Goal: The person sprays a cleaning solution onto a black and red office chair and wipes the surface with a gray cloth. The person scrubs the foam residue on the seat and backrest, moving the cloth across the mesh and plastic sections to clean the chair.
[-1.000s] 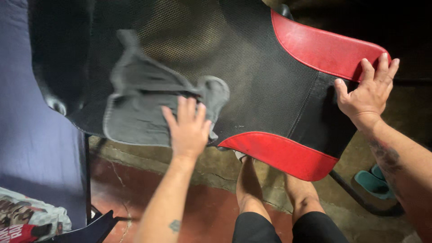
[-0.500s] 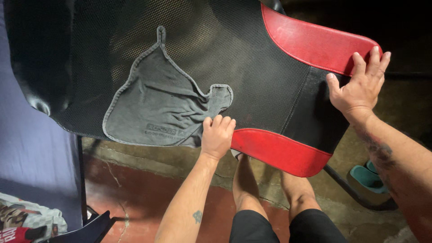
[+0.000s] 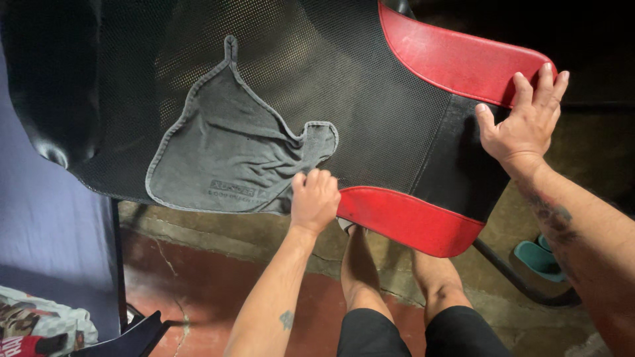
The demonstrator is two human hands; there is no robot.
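A grey cloth (image 3: 228, 155) lies spread and creased on the black mesh back of a chair (image 3: 370, 86), toward its lower left part, with one narrow corner pointing up and a flap folded over at its right side. The left hand (image 3: 315, 198) sits at the cloth's lower right corner, its fingers (image 3: 311, 180) curled shut into a fist that bunches the cloth's edge. Just right of that fist runs a red padded side panel (image 3: 403, 218) of the chair; a second red panel (image 3: 456, 59) borders the mesh at the upper right. The right hand (image 3: 522, 125) rests flat on the chair's right edge, fingers (image 3: 544, 82) spread wide and straight, their tips on the upper red panel, gripping nothing. Below the chair are the person's bare legs (image 3: 397, 277) over a cracked reddish floor (image 3: 198, 284). A teal sandal (image 3: 539, 259) lies at the right, and a crumpled printed cloth (image 3: 40, 324) at the lower left.
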